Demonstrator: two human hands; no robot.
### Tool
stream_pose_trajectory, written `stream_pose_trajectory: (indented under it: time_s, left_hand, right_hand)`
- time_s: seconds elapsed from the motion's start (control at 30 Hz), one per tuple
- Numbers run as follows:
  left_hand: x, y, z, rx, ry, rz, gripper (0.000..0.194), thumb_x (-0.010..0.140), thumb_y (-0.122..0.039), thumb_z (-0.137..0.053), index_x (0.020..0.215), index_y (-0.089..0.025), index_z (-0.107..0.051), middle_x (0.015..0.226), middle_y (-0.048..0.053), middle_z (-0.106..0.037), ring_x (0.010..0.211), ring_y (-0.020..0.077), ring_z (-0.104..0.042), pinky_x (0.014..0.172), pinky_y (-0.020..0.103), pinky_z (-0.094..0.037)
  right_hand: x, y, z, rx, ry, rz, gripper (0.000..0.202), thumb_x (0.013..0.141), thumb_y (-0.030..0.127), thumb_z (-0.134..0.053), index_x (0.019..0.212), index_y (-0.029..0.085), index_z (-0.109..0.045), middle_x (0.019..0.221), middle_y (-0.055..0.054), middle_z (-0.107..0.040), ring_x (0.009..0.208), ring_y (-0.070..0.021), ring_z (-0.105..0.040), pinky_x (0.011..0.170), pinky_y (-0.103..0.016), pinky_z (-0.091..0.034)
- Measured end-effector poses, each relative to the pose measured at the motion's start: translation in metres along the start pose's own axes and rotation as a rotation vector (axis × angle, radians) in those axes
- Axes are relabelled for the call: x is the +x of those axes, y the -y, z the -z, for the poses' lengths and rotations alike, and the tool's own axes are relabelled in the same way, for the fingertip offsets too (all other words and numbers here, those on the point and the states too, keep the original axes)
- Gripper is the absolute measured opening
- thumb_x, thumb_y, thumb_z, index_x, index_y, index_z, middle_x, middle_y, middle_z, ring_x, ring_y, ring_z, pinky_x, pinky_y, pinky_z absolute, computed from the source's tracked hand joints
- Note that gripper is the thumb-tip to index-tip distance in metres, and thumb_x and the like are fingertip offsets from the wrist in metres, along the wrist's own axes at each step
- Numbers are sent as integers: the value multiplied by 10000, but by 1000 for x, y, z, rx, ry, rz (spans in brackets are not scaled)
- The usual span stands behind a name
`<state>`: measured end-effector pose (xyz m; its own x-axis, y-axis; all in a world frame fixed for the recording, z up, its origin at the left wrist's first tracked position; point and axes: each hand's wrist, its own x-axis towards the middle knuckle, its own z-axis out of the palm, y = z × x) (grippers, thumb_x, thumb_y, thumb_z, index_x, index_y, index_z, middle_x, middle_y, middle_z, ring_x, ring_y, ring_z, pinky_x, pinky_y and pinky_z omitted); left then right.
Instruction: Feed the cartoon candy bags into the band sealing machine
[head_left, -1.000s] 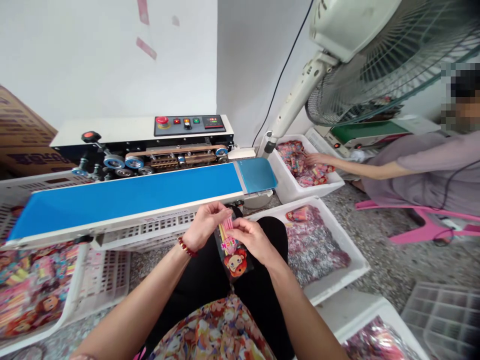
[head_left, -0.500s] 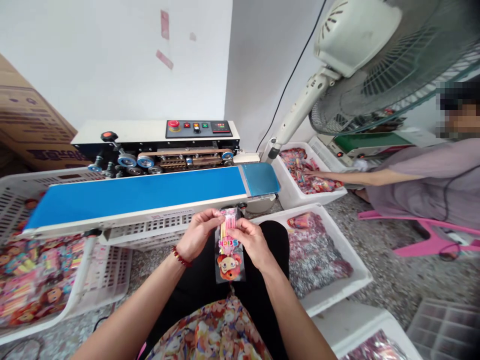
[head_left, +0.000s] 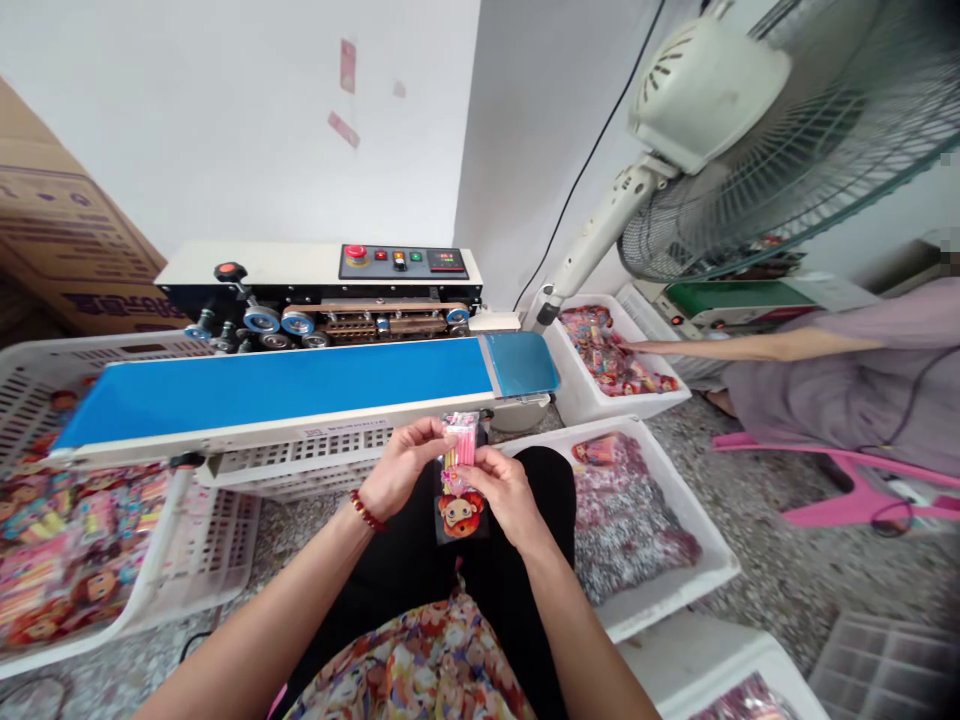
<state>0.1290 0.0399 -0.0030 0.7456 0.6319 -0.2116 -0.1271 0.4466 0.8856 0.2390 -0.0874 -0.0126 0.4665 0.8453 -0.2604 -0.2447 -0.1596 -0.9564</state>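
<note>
Forearms (head_left: 289,605) angled inward; left hand (head_left: 401,468), right hand (head_left: 511,492) pinching packet (head_left: 459,516).

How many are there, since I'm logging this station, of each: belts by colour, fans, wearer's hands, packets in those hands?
Blue belt: 1
Green belt: 1
Fan: 1
Wearer's hands, left hand and right hand: 2
Held packet: 1
Total: 6

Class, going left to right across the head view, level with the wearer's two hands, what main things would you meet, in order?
White perforated basket, beaded bracelet, left hand, printed packet, right hand, white tub, pink stool.
</note>
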Motion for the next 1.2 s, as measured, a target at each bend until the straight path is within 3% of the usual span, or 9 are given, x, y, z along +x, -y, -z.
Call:
stream_pose_trajectory:
  time_s: [0.27,0.43,0.57,0.8,0.87,1.0,1.1,1.2]
  left_hand:
    - [-1,-1,-4,-20,20,12,266,693,-367,-870,813,-170,-737,799,14,-694,722,128,-560,729,263,-429]
    - [6,-2,-11,-5,-44,-42,261,641,-332,-893,688,-170,-694,722,0,-682,676,119,-544,714,260,-420]
    - [10,2,-12,-53,-94,-9,271,620,-350,-904,667,-169,-707,696,5,-685,670,122,-558,705,254,-431]
    - [5,4,-1,-160,-32,123,488,736,-624,-798,870,-156,-761,808,69,-740,698,158,-630,698,286,-493]
    - [3,8,5,-114,-35,122,475,707,-578,-842,919,-157,-775,839,64,-746,710,146,-632,703,271,-496]
    - [-1,16,19,-34,-132,92,336,599,-391,-936,789,-158,-787,782,27,-729,661,94,-572,639,217,-450]
    - [-3,17,25,-94,-194,104,314,578,-372,-937,759,-168,-783,768,24,-728,663,103,-580,634,225,-459]
    - [-5,18,26,-116,-174,105,341,608,-373,-925,859,-182,-795,831,33,-744,691,119,-609,647,241,-481]
  right_hand:
    - [0,-8,4,1,-32,33,272,736,432,-836,787,199,-704,757,10,-719,708,-166,-643,695,-261,-488]
    - [-1,-7,1,-3,-37,32,265,726,424,-844,772,203,-706,737,16,-711,693,-164,-643,681,-258,-484]
    - [1,-11,3,-17,-56,30,264,726,428,-842,758,202,-709,729,19,-710,683,-158,-636,668,-251,-469]
    - [9,-21,3,101,-102,-17,279,690,421,-866,777,201,-718,742,17,-716,681,-155,-632,678,-255,-478]
    - [12,-22,-1,140,-119,-9,277,693,417,-865,803,206,-723,773,17,-726,707,-158,-643,703,-258,-489]
    - [14,-23,-8,133,-64,-23,288,718,436,-848,867,218,-733,841,7,-749,756,-174,-668,719,-264,-505]
    - [13,-25,-10,103,-16,-77,318,719,467,-836,896,221,-740,817,3,-747,730,-184,-671,666,-266,-509]
    - [13,-26,-11,76,-27,-113,338,699,483,-836,883,213,-748,800,-10,-749,734,-201,-686,638,-271,-519]
